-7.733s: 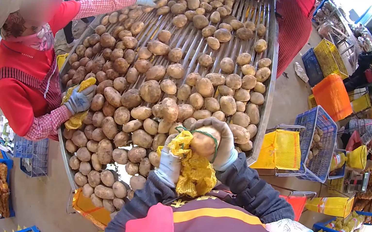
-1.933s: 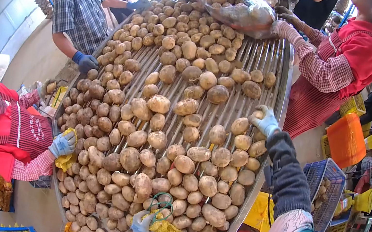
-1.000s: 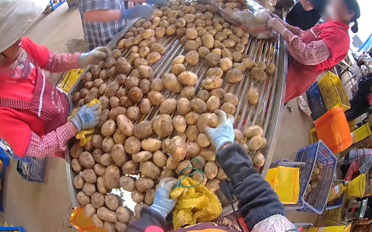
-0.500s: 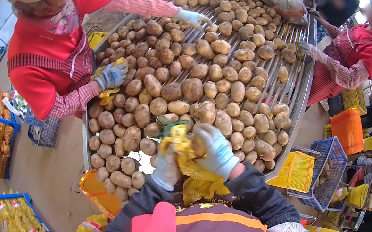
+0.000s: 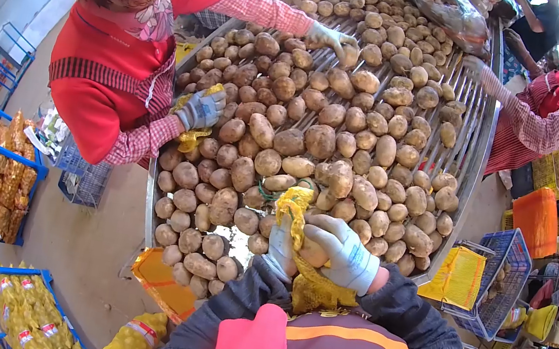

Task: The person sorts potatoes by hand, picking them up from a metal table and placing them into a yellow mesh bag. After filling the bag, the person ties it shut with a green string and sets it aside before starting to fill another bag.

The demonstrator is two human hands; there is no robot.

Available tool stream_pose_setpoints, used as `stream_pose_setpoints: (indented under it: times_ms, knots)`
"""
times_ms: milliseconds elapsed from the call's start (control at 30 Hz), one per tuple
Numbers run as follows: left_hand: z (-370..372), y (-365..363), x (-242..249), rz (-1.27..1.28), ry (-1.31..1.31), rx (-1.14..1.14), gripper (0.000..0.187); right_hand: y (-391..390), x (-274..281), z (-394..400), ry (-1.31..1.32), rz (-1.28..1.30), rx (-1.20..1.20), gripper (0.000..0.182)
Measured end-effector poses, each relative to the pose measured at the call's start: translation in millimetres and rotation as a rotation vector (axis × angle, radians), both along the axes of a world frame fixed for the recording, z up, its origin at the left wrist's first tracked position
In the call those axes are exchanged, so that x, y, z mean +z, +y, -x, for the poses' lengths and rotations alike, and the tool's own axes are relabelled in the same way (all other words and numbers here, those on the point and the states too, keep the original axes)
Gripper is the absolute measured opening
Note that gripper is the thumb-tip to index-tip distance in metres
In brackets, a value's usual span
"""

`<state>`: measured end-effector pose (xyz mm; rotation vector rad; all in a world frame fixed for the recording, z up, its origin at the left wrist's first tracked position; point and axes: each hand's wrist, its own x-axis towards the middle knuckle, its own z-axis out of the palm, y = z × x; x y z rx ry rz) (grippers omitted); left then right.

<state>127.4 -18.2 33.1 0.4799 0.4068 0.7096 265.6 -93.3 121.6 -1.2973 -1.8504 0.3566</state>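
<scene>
My left hand [image 5: 280,247], in a light glove, is closed on the gathered rim of a yellow mesh bag [image 5: 320,291]. The bag hangs between my hands at the table's near edge, and its lower part is against my front. My gloved right hand [image 5: 342,253] grips a potato [image 5: 314,253] at the bag's mouth. A green string shows by the rim. Just beyond my hands many loose brown potatoes [image 5: 320,141] cover the slatted metal table [image 5: 474,152].
A co-worker in red [image 5: 108,72] leans over the table's left side; another person in red [image 5: 551,120] stands at the right. An orange chute or tray [image 5: 162,277] sits below the near left corner. Blue crates [image 5: 497,285] stand right; filled mesh bags [image 5: 38,312] sit lower left.
My view has shifted, so the table appears farther right. My right hand has brought the potato down against the bag's mouth. The left co-worker's outstretched hand is now on a potato.
</scene>
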Motion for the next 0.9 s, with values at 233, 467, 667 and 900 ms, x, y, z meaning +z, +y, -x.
stream_pose_setpoints:
  times_ms: [233,467,667,900]
  knots:
    - [-2.3,2.9,27.3,0.279,-0.121,-0.134,0.065,2.2,10.0,-2.6,0.195,-0.015,-0.015,0.077]
    - [0.8,-1.6,38.1,0.163,-0.007,-0.217,0.072,6.0,9.9,0.3,0.181,0.256,-0.100,0.080]
    - [-3.4,-1.8,42.2,-0.148,0.351,0.105,0.039,3.9,2.4,4.6,0.003,0.257,-0.114,0.083]
    - [0.4,8.3,39.8,0.170,0.152,0.047,0.054,-4.3,2.4,5.1,0.103,0.144,-0.042,0.075]
